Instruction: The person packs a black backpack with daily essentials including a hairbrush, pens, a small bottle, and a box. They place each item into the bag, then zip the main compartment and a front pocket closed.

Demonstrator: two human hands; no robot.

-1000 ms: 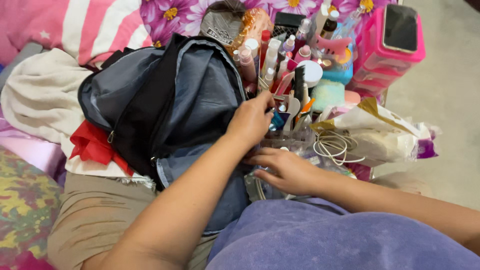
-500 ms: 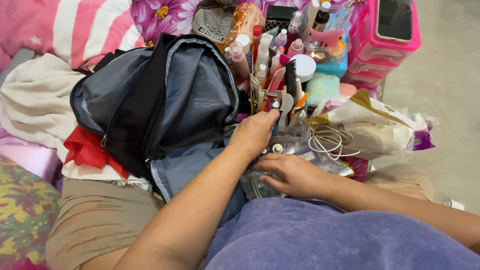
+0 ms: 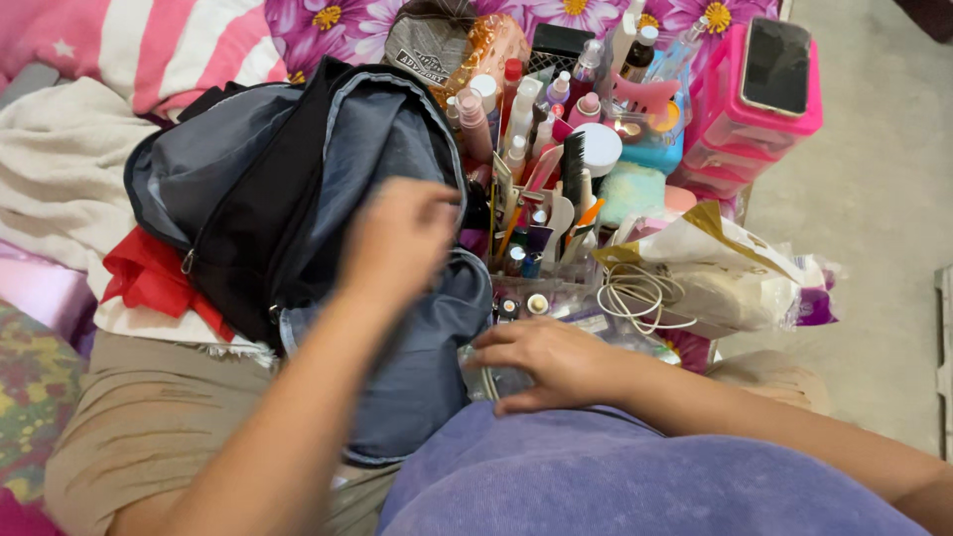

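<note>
My left hand is motion-blurred over the open mouth of a grey-and-black backpack; whether it holds anything cannot be told. My right hand lies flat, fingers spread, on a clear plastic pouch just below a clear organizer. The organizer is packed with pens, small bottles, tubes and a black comb. A purple cloth covers my lap under the right forearm.
A pink drawer unit with a phone on top stands at the upper right. A coiled white cable and a white paper bag lie right of the organizer. A red cloth and a cream blanket sit to the left.
My left hand has pulled out of the organizer and swung left over the backpack. The right hand has stayed on the clear pouch.
</note>
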